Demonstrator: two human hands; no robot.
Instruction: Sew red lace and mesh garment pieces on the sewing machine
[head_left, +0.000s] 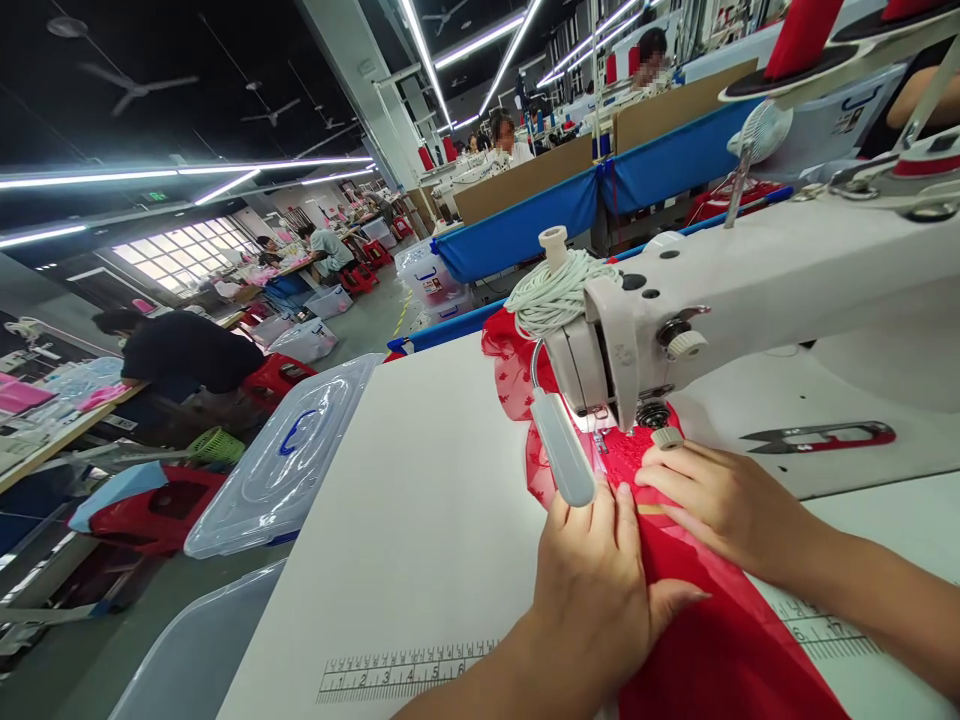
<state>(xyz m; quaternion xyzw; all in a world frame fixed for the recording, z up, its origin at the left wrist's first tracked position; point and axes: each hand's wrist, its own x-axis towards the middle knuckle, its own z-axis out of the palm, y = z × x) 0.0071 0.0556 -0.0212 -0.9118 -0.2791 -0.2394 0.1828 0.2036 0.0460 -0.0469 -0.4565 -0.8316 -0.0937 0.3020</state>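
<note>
Red fabric (697, 610) runs under the needle area of a white sewing machine (787, 270) and hangs toward me. My left hand (592, 580) lies flat on it in front of the presser foot, fingers stretched forward, thumb out to the right. Right of the needle, my right hand (705, 490) rests on the same cloth with its fingers extended; some fingertips are partly hidden near a pale knob. A grey lamp (562, 450) on a bent neck hangs just above my left fingertips. Sheer red fabric with a pattern (514, 375) bunches behind the needle.
Thread snips (825, 437) lie on the machine bed. Pale green cord (559, 290) is coiled on the machine head. A ruler scale (405, 670) marks the white tabletop (390, 520). Lidded clear bins (292, 450) stand left of the table. Other people work at tables further back.
</note>
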